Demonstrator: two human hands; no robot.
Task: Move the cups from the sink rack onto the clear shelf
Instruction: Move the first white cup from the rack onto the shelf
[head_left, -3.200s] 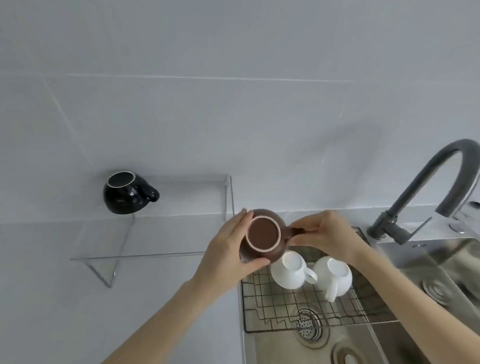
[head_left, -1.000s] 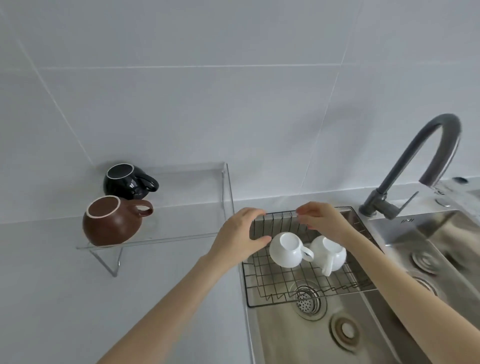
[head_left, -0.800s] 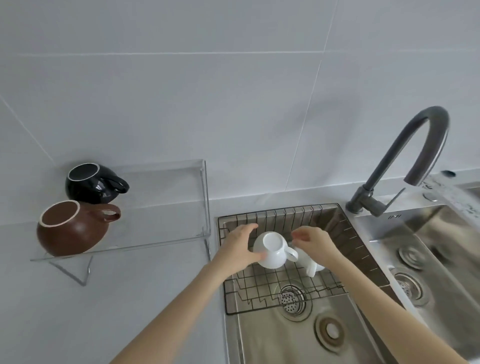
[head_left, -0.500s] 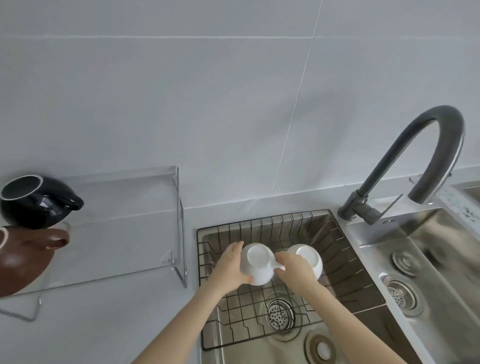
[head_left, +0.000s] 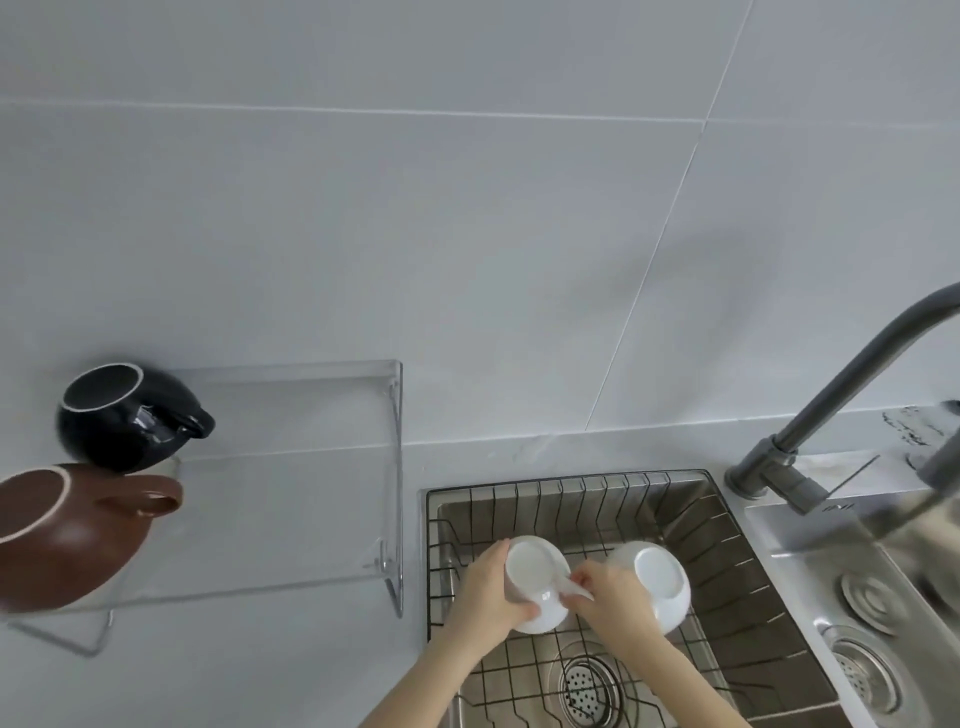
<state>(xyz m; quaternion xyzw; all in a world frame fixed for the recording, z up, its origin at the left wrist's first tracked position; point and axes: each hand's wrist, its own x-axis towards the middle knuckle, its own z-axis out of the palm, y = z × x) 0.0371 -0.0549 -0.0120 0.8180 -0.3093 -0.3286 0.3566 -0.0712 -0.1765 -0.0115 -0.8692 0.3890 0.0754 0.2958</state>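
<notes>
Two white cups lie in the wire sink rack (head_left: 613, 493). My left hand (head_left: 485, 597) wraps the body of the left white cup (head_left: 535, 574), and my right hand (head_left: 610, 597) pinches its handle. The second white cup (head_left: 657, 579) rests just right of my right hand, partly hidden by it. On the clear shelf (head_left: 291, 467) to the left stand a black cup (head_left: 117, 415) at the back and a brown cup (head_left: 62, 535) in front of it, both at the shelf's left end.
A grey curved faucet (head_left: 810, 426) rises at the right behind a second steel basin (head_left: 857, 597). The rack sits over a steel sink with a round drain (head_left: 584, 686). A white tiled wall runs behind everything; the white counter lies under the shelf.
Since the brown cup was set on the shelf, both hands came back to the rack. They have closed on the left white cup. The view has shifted slightly.
</notes>
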